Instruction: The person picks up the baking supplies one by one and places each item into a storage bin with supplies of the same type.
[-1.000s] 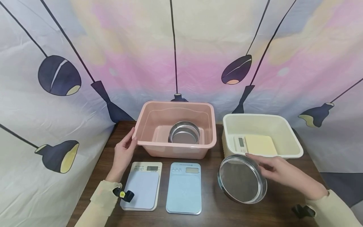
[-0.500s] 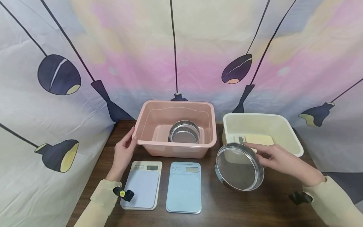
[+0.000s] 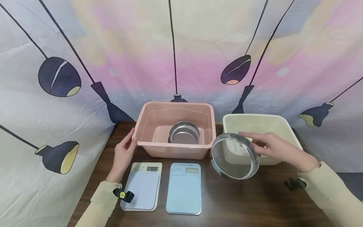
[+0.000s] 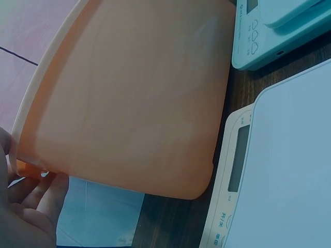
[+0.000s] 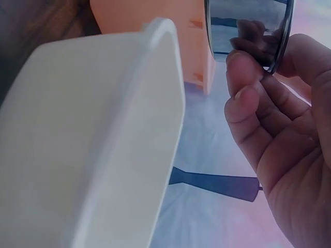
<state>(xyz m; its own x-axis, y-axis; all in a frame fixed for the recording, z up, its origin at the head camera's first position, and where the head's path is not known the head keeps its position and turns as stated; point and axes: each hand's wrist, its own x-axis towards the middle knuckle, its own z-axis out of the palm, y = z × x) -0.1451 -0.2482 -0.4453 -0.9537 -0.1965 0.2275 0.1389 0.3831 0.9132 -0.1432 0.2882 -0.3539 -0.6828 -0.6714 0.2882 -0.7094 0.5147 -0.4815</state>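
Observation:
In the head view my right hand pinches the rim of a round metal sieve, held tilted in the air. It overlaps the front left of the cream basin. The right wrist view shows my fingertips at the sieve's shiny wall. My left hand grips the pink basin at its front left corner; in the left wrist view, fingers curl under the rim. A smaller round sieve sits inside the pink basin.
Two kitchen scales lie flat before the pink basin: a cream-edged scale on the left and a light blue scale beside it. All stand on a dark wooden table. A printed cloth hangs close behind the basins.
My right hand has carried the sieve up and leftward, from in front of the cream basin toward the pink basin's right corner. The left hand has stayed on the pink basin's rim.

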